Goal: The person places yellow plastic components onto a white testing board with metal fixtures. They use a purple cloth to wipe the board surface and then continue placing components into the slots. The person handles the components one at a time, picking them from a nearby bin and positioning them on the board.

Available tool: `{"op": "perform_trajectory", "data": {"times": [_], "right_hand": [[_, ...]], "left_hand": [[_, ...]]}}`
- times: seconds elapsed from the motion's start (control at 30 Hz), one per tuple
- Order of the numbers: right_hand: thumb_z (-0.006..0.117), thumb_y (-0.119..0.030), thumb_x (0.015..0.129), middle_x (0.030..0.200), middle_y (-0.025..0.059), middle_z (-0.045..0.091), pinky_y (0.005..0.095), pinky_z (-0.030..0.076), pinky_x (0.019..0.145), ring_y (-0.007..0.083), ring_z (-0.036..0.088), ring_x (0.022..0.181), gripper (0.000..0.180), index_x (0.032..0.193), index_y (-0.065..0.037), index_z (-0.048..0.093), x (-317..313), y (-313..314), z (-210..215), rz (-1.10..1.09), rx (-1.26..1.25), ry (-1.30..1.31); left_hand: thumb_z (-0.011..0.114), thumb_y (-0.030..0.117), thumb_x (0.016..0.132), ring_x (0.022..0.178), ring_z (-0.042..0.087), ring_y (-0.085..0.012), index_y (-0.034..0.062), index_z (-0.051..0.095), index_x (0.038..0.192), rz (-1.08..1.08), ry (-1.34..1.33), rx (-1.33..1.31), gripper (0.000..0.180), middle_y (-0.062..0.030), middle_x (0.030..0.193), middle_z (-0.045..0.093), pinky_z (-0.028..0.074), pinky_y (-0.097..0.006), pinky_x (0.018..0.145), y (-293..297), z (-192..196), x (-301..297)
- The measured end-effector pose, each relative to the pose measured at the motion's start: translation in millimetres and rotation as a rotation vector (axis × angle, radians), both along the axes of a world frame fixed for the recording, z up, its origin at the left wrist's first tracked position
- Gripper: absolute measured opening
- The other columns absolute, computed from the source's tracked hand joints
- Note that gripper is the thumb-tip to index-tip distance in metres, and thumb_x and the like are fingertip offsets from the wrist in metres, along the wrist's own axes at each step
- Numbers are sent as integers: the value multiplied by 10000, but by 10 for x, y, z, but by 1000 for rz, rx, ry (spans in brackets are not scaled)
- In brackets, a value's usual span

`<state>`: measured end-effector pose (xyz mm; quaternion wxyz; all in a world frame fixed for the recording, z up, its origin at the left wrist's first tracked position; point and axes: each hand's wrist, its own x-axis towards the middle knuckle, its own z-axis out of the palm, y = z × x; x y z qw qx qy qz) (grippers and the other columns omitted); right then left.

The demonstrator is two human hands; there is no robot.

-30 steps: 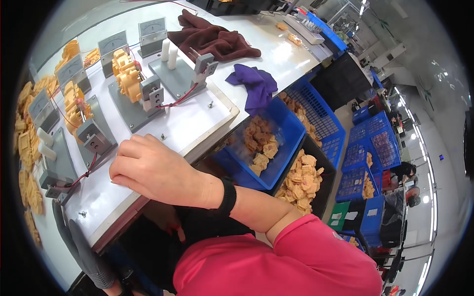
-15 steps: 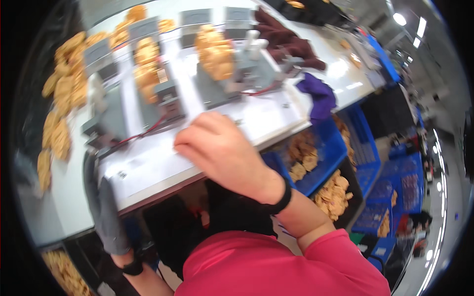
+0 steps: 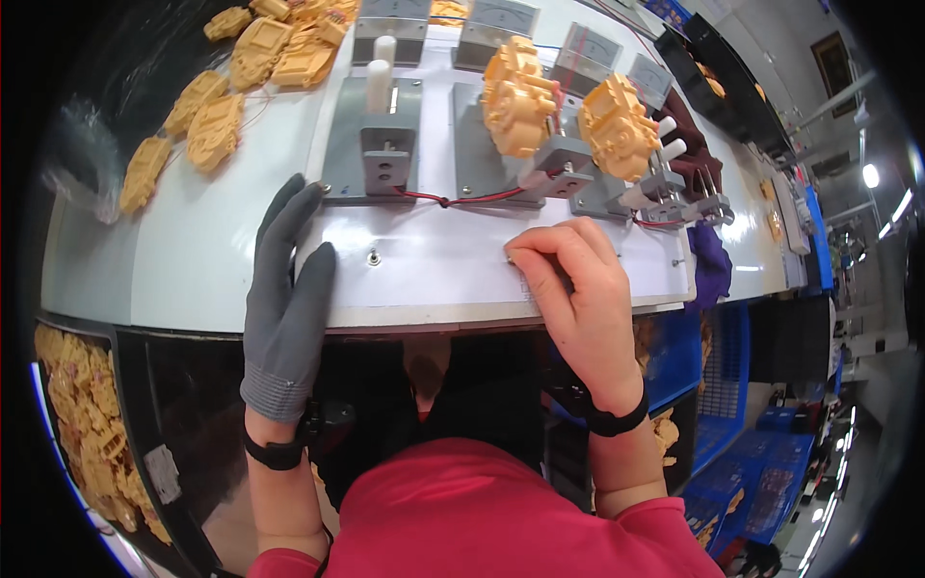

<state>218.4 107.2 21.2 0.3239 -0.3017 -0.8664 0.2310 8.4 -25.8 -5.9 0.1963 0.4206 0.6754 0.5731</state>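
My right hand (image 3: 583,303) is bare, its thumb and forefinger pinched at a small toggle switch (image 3: 511,258) on the white panel (image 3: 434,289); the fingertips mostly hide it. A grey glove covers my left hand (image 3: 289,289), which rests at the panel's left end with thumb and fingers apart, holding nothing. Another toggle switch (image 3: 374,257) stands between my hands. Behind them, one yellow-orange plastic part (image 3: 520,106) sits on the middle grey fixture and a second plastic part (image 3: 619,127) on the right one. The left grey fixture (image 3: 342,144) bears white pegs and no plastic part.
Dial meters (image 3: 496,21) line the back. Loose yellow-orange parts (image 3: 214,130) lie at the far left, with a bin of parts (image 3: 92,424) below. Red and black wires (image 3: 462,200) cross the fixture fronts. A purple cloth (image 3: 710,265) hangs at right, above blue crates (image 3: 718,385).
The view has swung round and levelled. My right hand has moved from over the panel's front to the middle switch. My left hand still rests by the panel's left end.
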Motion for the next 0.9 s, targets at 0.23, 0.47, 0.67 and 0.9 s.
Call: {"op": "perform_trajectory", "data": {"times": [0.23,0.47,0.67,0.9], "right_hand": [[687,-58,898,872,26,594,271,461,781,128,564,795,230,1105,-35,589,78,51,-39,-23,-241,234],[650,-63,946,1150,66,533,272,443,898,120,518,987,458,1349,-60,434,-21,38,36,-2,-386,475],[578,-151,1002,1111,33,582,280,417,914,136,555,1045,393,1359,-67,436,-33,75,21,-2,-327,414],[618,-40,966,1042,26,570,239,431,838,90,515,898,322,1266,-54,501,-95,72,37,61,-393,501]], "left_hand": [[514,64,948,1428,351,-271,15,486,1404,-38,8,86,459,-188,1509,391,273,-372,1169,-7,-90,-55],[538,58,941,1420,365,-274,20,504,1390,-39,-64,138,452,-177,1509,386,286,-369,1165,-13,-112,-43],[547,69,941,1418,370,-271,25,506,1388,-39,-43,147,451,-182,1505,389,296,-371,1162,-36,-105,-46],[573,94,939,1399,398,-270,37,501,1397,-32,3,66,467,-168,1472,442,314,-369,1151,-46,-39,-51]]}}
